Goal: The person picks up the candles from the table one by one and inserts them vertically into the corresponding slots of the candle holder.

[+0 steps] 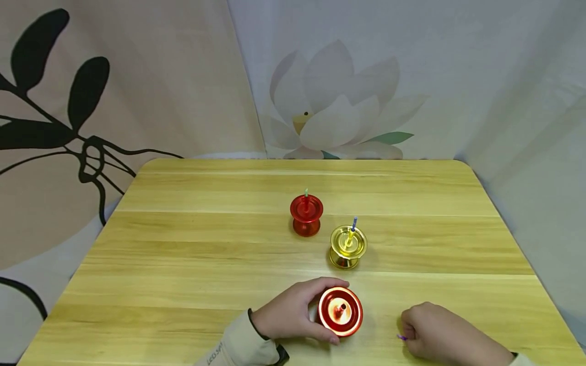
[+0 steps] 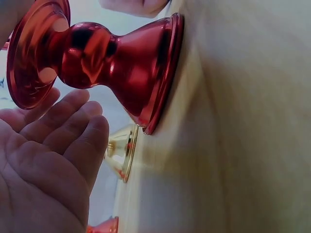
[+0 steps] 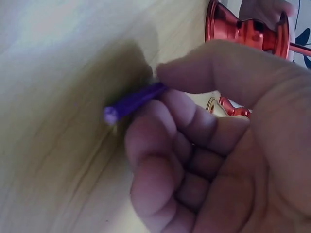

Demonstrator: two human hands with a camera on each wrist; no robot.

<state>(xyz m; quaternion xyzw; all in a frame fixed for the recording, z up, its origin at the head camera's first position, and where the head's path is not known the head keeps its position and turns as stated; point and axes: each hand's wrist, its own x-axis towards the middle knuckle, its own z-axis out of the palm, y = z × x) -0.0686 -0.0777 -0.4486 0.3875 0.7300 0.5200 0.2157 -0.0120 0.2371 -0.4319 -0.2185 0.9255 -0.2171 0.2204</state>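
Note:
My left hand point(image 1: 297, 311) holds a shiny red candle holder point(image 1: 340, 317) near the table's front, thumb on the near side and index finger on the far side of its rim. In the left wrist view that holder point(image 2: 138, 60) shows a flared base at the tabletop, and the other fingers lie beside its stem. A short spike stands in its dish, with no candle on it. To the right, close above the table, my right hand point(image 1: 439, 330) pinches a thin purple candle point(image 3: 133, 103) between thumb and forefinger, its other fingers curled in.
Behind the held one, a gold candle holder point(image 1: 344, 260) bears a thin candle with a blue top point(image 1: 354, 223). Further back stands another red candle holder point(image 1: 306, 226) with a green-tipped candle. The wooden table point(image 1: 183, 244) meets a printed curtain point(image 1: 183, 76) at its back.

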